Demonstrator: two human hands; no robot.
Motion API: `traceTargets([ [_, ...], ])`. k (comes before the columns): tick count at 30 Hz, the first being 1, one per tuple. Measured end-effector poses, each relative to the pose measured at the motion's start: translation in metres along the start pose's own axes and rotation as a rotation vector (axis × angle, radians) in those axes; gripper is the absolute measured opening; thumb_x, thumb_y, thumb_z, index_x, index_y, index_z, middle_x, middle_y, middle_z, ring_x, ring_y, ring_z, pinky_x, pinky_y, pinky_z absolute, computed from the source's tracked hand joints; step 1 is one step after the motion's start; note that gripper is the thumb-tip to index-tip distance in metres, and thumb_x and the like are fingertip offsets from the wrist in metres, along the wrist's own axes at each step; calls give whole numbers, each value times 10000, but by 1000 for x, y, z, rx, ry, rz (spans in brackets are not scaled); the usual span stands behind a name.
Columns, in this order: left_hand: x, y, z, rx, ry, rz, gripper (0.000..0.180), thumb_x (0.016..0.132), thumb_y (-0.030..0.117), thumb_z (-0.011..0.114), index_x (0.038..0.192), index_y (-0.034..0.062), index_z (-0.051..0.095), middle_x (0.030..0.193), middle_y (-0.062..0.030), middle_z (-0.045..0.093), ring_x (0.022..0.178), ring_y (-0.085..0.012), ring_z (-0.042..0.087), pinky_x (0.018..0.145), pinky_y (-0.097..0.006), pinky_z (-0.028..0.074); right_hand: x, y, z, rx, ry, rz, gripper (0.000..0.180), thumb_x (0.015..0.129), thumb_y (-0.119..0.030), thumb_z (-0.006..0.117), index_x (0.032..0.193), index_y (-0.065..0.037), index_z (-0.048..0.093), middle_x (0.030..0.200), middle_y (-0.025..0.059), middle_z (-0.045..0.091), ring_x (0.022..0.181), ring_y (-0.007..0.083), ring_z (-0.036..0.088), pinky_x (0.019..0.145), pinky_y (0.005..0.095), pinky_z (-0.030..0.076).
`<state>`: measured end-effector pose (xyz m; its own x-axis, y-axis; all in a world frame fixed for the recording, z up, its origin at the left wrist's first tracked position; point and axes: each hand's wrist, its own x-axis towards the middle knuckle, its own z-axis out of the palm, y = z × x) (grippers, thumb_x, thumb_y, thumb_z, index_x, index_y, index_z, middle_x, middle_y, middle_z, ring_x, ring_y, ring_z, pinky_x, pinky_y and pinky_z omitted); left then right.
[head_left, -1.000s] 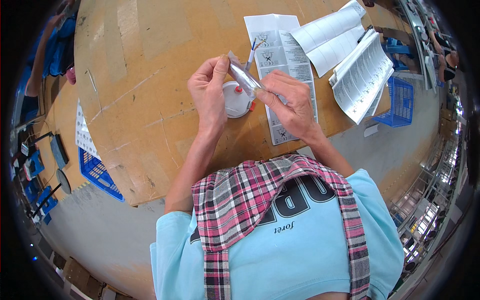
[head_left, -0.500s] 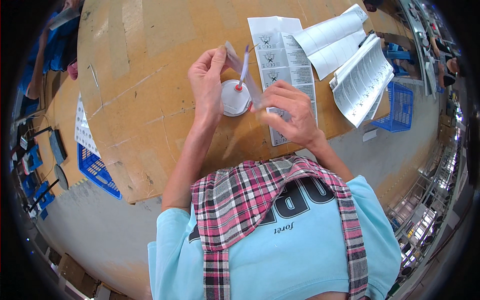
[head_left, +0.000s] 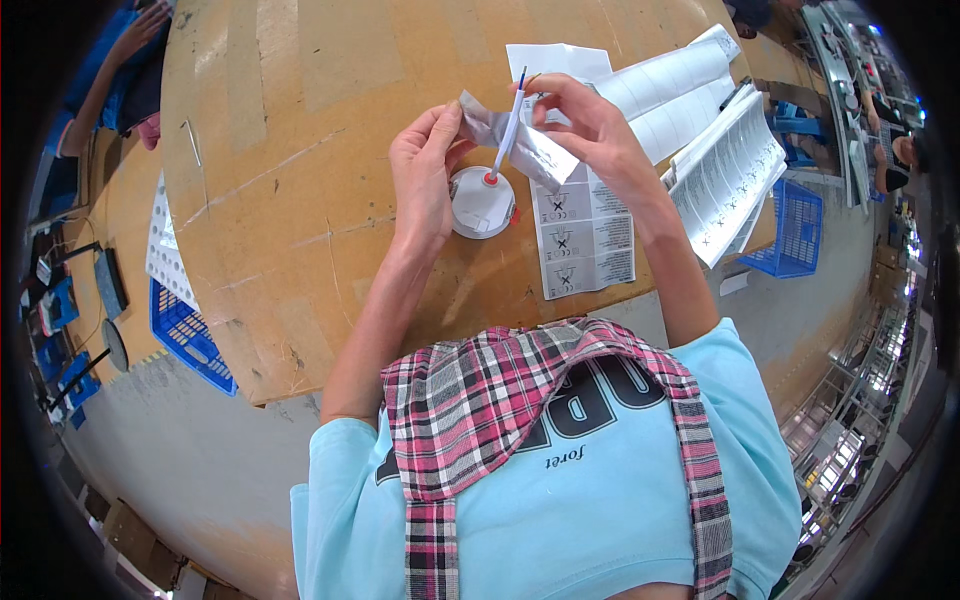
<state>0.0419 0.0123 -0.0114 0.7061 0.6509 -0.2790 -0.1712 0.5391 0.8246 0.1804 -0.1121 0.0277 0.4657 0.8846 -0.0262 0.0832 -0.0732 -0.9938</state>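
Note:
A round white fixture lies on the table, with a red ring where a white cable rises from it. Bare wire ends show at the cable's tip. With thumb and fingers, my left hand pinches one end of a silver label strip. The strip crosses behind the cable, and its other end hangs loose to the right. My right hand is beside the cable's upper part, fingers curved and apart. Its index fingertip is close to the wire ends and its thumb is near the strip's upper edge; whether they touch is unclear.
A printed label sheet lies right of the fixture, partly under my right arm. Farther right are curled white sheets and a stack of printed sheets. Blue baskets stand beyond the table's edges. Another person's arm shows far left.
My right hand has moved up from the strip's lower end to the cable's tip. The strip now spreads across the cable, its right end loose. The fixture has shifted slightly right.

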Motion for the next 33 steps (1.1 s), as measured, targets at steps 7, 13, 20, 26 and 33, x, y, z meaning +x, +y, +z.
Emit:
traceTargets([
  [7,1,-3,-2,-63,-64,-25,209,954,193,530,944,22,650,886,-47,669,813,-107,617,761,-283,499,13,18,4,92,-109,-74,172,807,-81,682,972,-47,648,913,-29,558,789,58,485,722,213,424],
  [13,-1,-6,-6,-130,-68,7,194,945,162,529,949,8,646,912,-68,670,839,-126,630,761,-307,526,10,11,13,70,47,-10,147,847,-156,687,917,-32,646,777,-23,561,749,65,516,710,207,428],
  [20,-7,-3,0,-157,-7,32,185,932,149,553,929,2,666,872,-49,657,806,-102,611,797,-309,522,7,9,19,64,126,5,148,877,-152,650,916,-10,633,839,25,640,783,86,593,717,228,487],
  [26,-9,-4,0,-161,34,25,170,918,143,580,929,2,674,865,-48,662,804,-97,611,778,-301,526,6,7,24,27,184,30,155,883,-149,633,934,-2,625,849,34,641,806,92,600,726,237,497],
  [33,-9,-7,-2,-140,39,38,167,924,98,552,998,-11,654,946,-88,669,877,-150,644,805,-339,553,6,5,30,43,225,46,156,884,-145,627,920,7,615,846,29,630,802,87,592,727,237,501],
])
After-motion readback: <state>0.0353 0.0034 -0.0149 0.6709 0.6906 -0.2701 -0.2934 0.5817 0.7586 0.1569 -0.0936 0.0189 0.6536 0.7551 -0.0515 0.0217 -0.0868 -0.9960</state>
